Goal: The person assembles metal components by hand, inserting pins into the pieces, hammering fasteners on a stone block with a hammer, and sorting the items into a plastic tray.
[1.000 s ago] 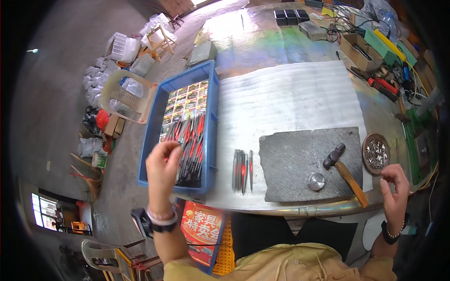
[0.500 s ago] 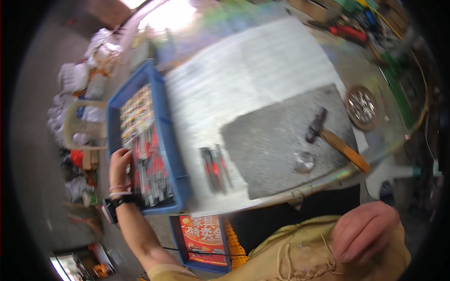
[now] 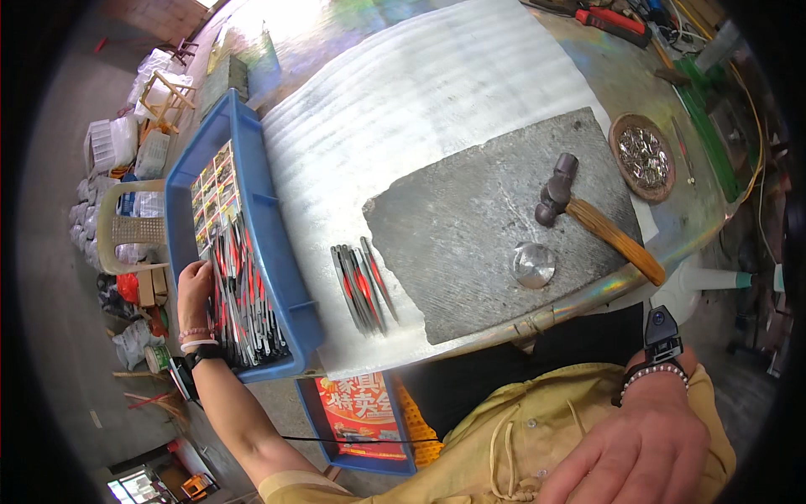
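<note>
Red-black tools [image 3: 248, 294] heaped in crate [image 3: 288, 252]

Glare bleaches the far end of the table [image 3: 327, 29], corners black.

A red and black tool [image 3: 617, 23] and a green metal bar [image 3: 707, 130] lay on the right side of the table [image 3: 693, 217]. On the floor left of the table were a pale plastic chair [image 3: 138, 229], a red bag [image 3: 128, 287] and a brown box [image 3: 146, 287]. Below the table's near edge sat a red paper [image 3: 361, 412].
</note>
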